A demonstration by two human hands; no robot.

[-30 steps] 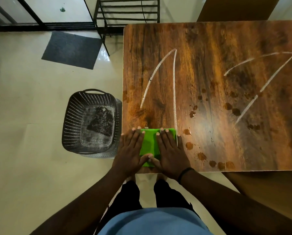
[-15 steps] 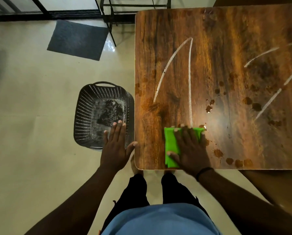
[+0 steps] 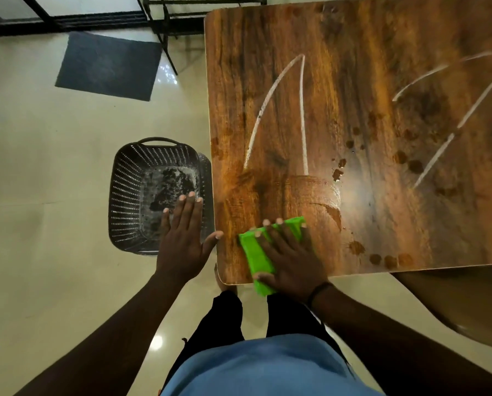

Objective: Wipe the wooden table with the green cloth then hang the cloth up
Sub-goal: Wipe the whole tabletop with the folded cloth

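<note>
A folded green cloth point(image 3: 254, 252) lies at the near left corner of the wooden table point(image 3: 367, 81), its near end hanging past the table's front edge. My right hand point(image 3: 290, 258) presses flat on top of the cloth. A wet curved smear spreads on the wood just beyond it. Brown spots and white streaks mark the tabletop further right and back. My left hand point(image 3: 183, 238) is flat and spread beside the table's left edge, thumb at the corner, holding nothing.
A dark perforated plastic basket point(image 3: 127, 195) with dirt inside stands on the floor left of the table, under my left hand. A grey mat point(image 3: 107, 65) lies further back. A black metal rack point(image 3: 164, 24) stands at the back.
My left hand came off the cloth and moved left beyond the table edge, over the basket. My right hand swept the cloth right, then back toward the corner, leaving a wet arc.
</note>
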